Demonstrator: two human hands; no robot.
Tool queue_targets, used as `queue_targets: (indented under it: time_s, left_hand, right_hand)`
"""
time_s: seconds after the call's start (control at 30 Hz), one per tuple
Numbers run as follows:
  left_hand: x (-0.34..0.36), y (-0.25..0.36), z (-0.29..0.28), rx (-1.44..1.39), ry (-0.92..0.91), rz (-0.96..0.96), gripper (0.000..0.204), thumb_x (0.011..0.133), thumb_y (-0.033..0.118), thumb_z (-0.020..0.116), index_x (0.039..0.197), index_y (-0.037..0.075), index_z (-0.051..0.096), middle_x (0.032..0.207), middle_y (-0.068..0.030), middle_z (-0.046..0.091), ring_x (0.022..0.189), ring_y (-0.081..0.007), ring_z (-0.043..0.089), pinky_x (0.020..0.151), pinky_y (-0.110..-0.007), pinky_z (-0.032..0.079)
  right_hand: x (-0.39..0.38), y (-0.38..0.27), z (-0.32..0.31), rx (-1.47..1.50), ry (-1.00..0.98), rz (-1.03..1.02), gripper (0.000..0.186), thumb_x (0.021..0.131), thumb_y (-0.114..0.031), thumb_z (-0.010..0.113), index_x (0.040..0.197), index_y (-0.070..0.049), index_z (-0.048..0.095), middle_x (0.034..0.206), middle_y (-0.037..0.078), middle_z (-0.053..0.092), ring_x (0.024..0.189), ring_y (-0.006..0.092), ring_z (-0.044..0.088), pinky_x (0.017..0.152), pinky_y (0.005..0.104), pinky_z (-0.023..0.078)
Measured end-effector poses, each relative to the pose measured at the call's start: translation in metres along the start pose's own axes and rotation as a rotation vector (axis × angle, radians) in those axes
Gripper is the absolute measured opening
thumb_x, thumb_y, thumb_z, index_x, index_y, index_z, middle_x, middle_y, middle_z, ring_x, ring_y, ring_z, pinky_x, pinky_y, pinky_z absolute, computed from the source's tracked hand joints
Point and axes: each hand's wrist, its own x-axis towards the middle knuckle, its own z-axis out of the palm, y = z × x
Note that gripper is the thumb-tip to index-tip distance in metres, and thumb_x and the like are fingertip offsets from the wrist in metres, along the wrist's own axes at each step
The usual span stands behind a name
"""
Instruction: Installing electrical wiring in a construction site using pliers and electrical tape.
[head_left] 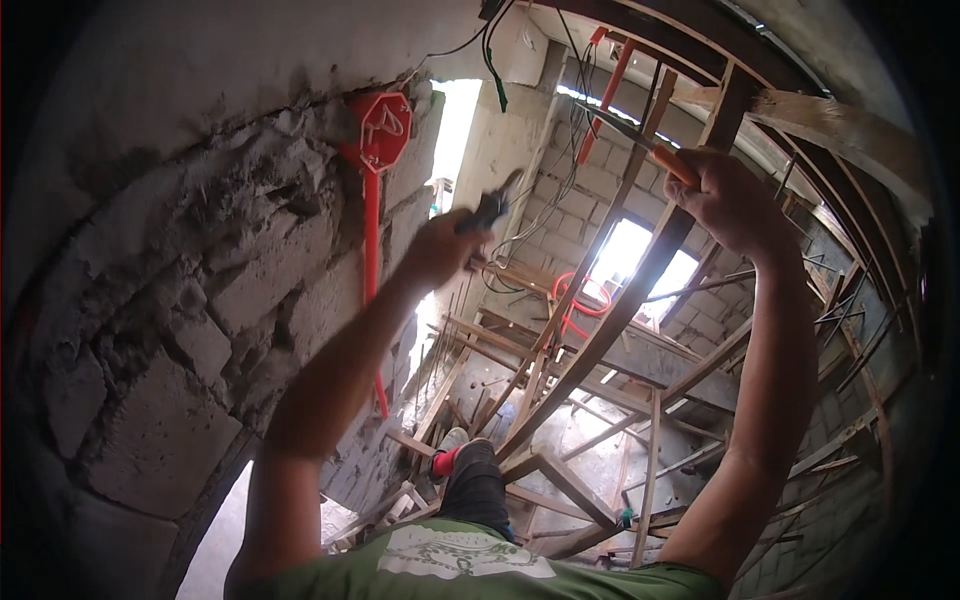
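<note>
My left hand point(440, 250) is raised in front of the wall, its fingers closed around dark-handled pliers point(490, 208). The pliers' jaws point up and to the right, slightly blurred. Higher up on the right, my right hand point(730, 200) grips a tool with an orange handle point(675, 165). Its long, narrow grey blade reaches up and left; the exact kind cannot be made out. Loose electrical wires point(570, 150) hang between the two hands. Left of the pliers, a red octagonal junction box point(385, 132) is set in the broken block wall, above a red conduit point(371, 230).
Wooden posts and braces point(640, 270) cross the space before me and below. A rough block wall point(230, 270) stands close on my left. A coil of red tubing point(582, 295) hangs near a bright window opening point(625, 250). My leg point(478, 490) shows among the timbers.
</note>
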Motion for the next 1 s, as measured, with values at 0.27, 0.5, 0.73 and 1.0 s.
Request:
queue_targets:
  time_s: [0.27,0.5,0.73,1.0]
  left_hand:
    - [0.061,0.112,-0.019,0.420,0.002,0.448,0.031,0.085,0.028,0.065,0.099,0.002,0.072,0.074,-0.0053,0.067,0.065,-0.0126,0.060,0.063,-0.030,0.046]
    - [0.076,0.132,-0.032,0.596,-0.034,0.466,0.026,0.088,0.029,0.065,0.090,0.003,0.071,0.060,0.0024,0.051,0.057,-0.0088,0.047,0.055,-0.031,0.037]
    - [0.086,0.135,-0.022,0.517,-0.111,0.403,0.021,0.089,0.023,0.066,0.091,0.004,0.071,0.059,0.0039,0.052,0.052,-0.0066,0.045,0.051,-0.028,0.035]
    - [0.084,0.153,-0.019,0.558,-0.132,0.379,0.018,0.089,0.019,0.064,0.092,0.003,0.071,0.062,0.0036,0.054,0.055,-0.0058,0.047,0.051,-0.026,0.036]
  right_hand:
    - [0.005,0.002,-0.002,0.088,-0.035,-0.090,0.026,0.094,-0.021,0.064,0.110,-0.002,0.067,0.089,0.014,0.068,0.084,0.0260,0.067,0.078,0.0399,0.049]
    - [0.006,0.011,-0.002,0.044,-0.076,-0.019,0.019,0.093,-0.021,0.066,0.102,-0.004,0.066,0.081,0.012,0.066,0.079,0.0259,0.066,0.076,0.0423,0.049]
    - [0.003,0.020,0.000,0.028,-0.080,0.002,0.024,0.094,-0.024,0.065,0.111,-0.007,0.068,0.087,0.012,0.068,0.084,0.0267,0.067,0.081,0.0420,0.051]
    - [0.003,0.019,-0.003,0.095,-0.099,0.023,0.033,0.095,-0.023,0.064,0.125,-0.010,0.066,0.094,0.012,0.072,0.087,0.0244,0.068,0.083,0.0404,0.052]
